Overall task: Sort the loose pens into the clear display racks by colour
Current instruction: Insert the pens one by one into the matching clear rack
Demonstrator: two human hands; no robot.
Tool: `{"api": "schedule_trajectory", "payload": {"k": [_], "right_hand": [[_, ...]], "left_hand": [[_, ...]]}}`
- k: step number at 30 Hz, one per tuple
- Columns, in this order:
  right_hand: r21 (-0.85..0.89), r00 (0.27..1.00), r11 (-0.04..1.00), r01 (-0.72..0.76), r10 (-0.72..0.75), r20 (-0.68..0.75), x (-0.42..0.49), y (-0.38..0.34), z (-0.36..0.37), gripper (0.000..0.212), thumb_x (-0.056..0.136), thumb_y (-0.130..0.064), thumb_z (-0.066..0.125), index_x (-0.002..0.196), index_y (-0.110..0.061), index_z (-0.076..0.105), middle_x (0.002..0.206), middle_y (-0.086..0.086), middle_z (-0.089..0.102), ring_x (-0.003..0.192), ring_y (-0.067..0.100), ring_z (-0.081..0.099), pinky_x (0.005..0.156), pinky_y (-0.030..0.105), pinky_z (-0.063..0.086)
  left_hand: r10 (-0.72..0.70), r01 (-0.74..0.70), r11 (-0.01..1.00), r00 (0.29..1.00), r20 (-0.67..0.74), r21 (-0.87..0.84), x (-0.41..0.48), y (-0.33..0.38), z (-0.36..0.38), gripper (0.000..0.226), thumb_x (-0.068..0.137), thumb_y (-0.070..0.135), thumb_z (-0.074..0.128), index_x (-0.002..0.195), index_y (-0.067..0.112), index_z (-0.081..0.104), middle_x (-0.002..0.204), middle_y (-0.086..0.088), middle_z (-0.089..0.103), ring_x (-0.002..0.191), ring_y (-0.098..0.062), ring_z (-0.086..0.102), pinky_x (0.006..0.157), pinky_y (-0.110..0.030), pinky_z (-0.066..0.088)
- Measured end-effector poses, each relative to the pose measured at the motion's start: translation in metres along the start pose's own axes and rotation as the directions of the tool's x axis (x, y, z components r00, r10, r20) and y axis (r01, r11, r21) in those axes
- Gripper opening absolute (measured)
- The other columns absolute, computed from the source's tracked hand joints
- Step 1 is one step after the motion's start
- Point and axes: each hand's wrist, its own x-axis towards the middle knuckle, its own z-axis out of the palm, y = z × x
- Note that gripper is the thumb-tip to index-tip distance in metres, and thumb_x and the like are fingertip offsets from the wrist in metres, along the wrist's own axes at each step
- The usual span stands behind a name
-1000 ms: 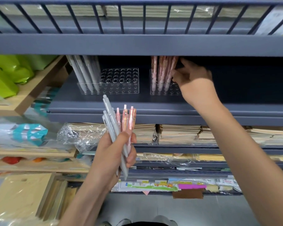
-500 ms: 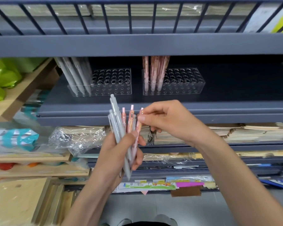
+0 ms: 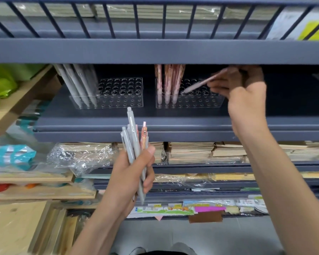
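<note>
My left hand [image 3: 131, 173] grips a bundle of pens [image 3: 134, 144], mostly grey with a pink one or two behind, held upright in front of the grey shelf. My right hand [image 3: 241, 89] pinches a single pink pen [image 3: 201, 84], tilted with its tip down at the top of the right clear rack [image 3: 206, 103]. That rack holds several pink pens [image 3: 168, 81] at its left end. The left clear rack [image 3: 122, 102] holds several grey pens [image 3: 77, 85] at its left end.
The racks stand on a dark grey shelf [image 3: 173, 124] under a low upper shelf [image 3: 155, 50] with a railing. Stacks of brown notebooks [image 3: 191, 151] fill the shelf below. Wooden shelves with wrapped goods [image 3: 13, 157] are to the left.
My right hand took a pink pen from the bundle in my left hand and carried it up to the right rack. The bundle now shows fewer pink pens.
</note>
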Motion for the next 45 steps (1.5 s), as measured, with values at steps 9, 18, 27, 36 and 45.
{"api": "schedule_trajectory", "payload": {"k": [9,18,27,36,45], "right_hand": [[-0.324,0.993,0.944,0.058,-0.089,-0.083,0.034,0.023,0.027,0.045,0.093,0.002,0.036,0.066,-0.024,0.061,0.073,0.001,0.066,0.077,0.02,0.065,0.085,0.035,0.055],[-0.724,0.932,0.623,0.295,-0.022,0.361,0.062,0.019,0.049,0.03,0.101,-0.009,0.034,0.106,0.006,0.06,0.112,0.023,0.063,0.103,0.038,0.056,0.082,0.031,0.035],[-0.757,0.939,0.612,0.23,0.064,0.338,0.067,0.022,0.057,0.028,0.101,-0.011,0.034,0.104,0.006,0.056,0.11,0.025,0.062,0.1,0.039,0.056,0.072,0.031,0.036],[-0.609,0.929,0.788,0.084,0.158,0.333,0.073,0.02,0.056,0.029,0.102,-0.03,0.035,0.101,-0.016,0.061,0.1,0.0,0.068,0.097,0.02,0.064,0.097,0.038,0.049],[-0.601,0.915,0.797,0.061,0.196,0.353,0.073,0.018,0.054,0.03,0.101,-0.039,0.033,0.096,-0.027,0.06,0.095,-0.008,0.068,0.094,0.016,0.065,0.099,0.043,0.048]], "left_hand": [[0.0,0.0,0.998,1.0,0.007,-0.061,-0.004,0.004,-0.003,0.043,0.083,0.067,0.059,0.086,0.025,0.05,0.067,0.0,0.044,0.038,-0.012,0.033,0.034,-0.02,0.031],[0.01,-0.011,1.0,0.999,-0.045,-0.016,-0.012,0.006,-0.007,0.022,0.088,0.052,0.058,0.087,0.03,0.059,0.066,-0.002,0.044,0.037,-0.017,0.037,0.036,-0.02,0.033],[0.014,-0.014,1.0,0.999,-0.05,0.01,-0.013,0.009,-0.014,0.02,0.083,0.046,0.07,0.086,0.028,0.06,0.069,-0.003,0.052,0.039,-0.015,0.041,0.035,-0.021,0.033],[0.007,-0.008,1.0,0.995,-0.095,-0.01,-0.009,0.004,-0.009,0.026,0.087,0.031,0.059,0.1,0.009,0.054,0.076,-0.007,0.064,0.039,-0.017,0.044,0.034,-0.02,0.031],[-0.042,0.041,0.999,0.988,-0.149,-0.013,-0.007,0.0,-0.005,0.011,0.088,0.025,0.065,0.086,0.014,0.065,0.061,-0.006,0.058,0.043,-0.021,0.044,0.033,-0.022,0.031]]}}
